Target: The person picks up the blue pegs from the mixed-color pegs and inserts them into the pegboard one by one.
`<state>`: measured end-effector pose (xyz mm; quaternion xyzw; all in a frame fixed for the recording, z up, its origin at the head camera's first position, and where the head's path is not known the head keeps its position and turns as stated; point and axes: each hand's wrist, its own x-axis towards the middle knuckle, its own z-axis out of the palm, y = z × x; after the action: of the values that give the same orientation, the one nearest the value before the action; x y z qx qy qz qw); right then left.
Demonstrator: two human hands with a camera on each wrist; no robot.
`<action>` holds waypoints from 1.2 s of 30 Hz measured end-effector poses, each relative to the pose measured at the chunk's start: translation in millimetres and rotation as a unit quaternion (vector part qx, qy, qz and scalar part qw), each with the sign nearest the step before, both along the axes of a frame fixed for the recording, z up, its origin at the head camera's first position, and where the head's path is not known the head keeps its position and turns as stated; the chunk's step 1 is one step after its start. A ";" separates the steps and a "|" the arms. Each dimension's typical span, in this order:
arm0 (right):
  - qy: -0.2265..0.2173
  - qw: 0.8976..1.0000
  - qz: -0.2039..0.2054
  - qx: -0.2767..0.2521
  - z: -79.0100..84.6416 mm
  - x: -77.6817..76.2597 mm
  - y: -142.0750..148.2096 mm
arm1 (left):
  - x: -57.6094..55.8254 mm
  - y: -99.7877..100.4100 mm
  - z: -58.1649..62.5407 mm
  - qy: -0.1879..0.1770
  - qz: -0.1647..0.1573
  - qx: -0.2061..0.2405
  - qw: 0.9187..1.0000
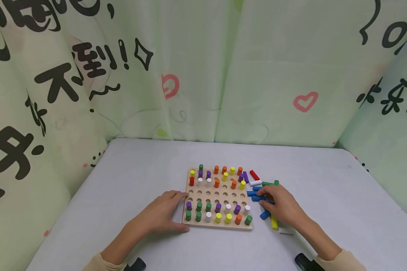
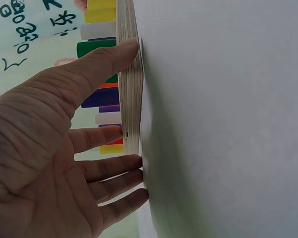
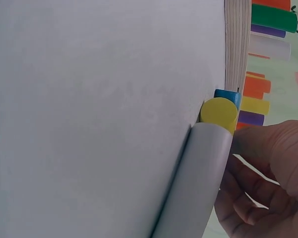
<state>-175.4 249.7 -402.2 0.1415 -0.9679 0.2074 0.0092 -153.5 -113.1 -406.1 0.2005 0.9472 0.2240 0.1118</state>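
A wooden pegboard (image 1: 224, 226) stands on the table with coloured pegs upright in its far and near rows; the middle rows show bare holes. My left hand (image 1: 164, 212) touches the board's left edge with outstretched fingers, the thumb (image 2: 124, 52) near its front corner. Right of the board, my right hand (image 1: 285, 207) pinches a blue peg (image 1: 257, 198) between thumb and index finger, among other loose blue pegs. In the right wrist view a yellow peg (image 3: 218, 113) and a white peg (image 3: 193, 183) lie before that hand and hide its fingertips.
Loose red (image 1: 254, 175), white (image 1: 255, 183) and green pegs (image 1: 267, 184) lie by the board's far right side. A blue peg (image 1: 265, 215) lies closer to me. The white tabletop (image 1: 149, 162) is bordered by a printed curtain (image 1: 257, 75) behind and at both sides.
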 end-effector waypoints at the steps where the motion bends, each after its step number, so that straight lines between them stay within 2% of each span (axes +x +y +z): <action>1: 0.000 1.000 0.000 0.001 -0.3 -0.6 0.1 | 0.1 0.1 0.1 -0.001 0.000 0.000 1.000; 16: 0.011 1.000 -0.002 -0.001 -0.3 3.1 -1.0 | -0.8 0.0 -2.1 0.001 -0.012 0.009 1.000; 21: 0.025 1.000 -0.007 -0.011 2.1 6.1 -3.3 | -0.5 -0.2 0.2 0.004 -0.004 0.010 1.000; 29: 0.050 0.998 -0.023 -0.044 10.3 12.2 -9.1 | -2.0 -1.6 2.1 -0.006 0.011 0.007 1.000; 36: 0.066 0.993 -0.030 -0.088 23.5 21.3 -13.3 | -0.9 0.2 -0.1 -0.006 0.005 0.020 1.000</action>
<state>-154.1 236.4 -378.7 0.1243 -0.9469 0.2820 0.0921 -154.4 -112.9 -406.2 0.1969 0.9427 0.2450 0.1120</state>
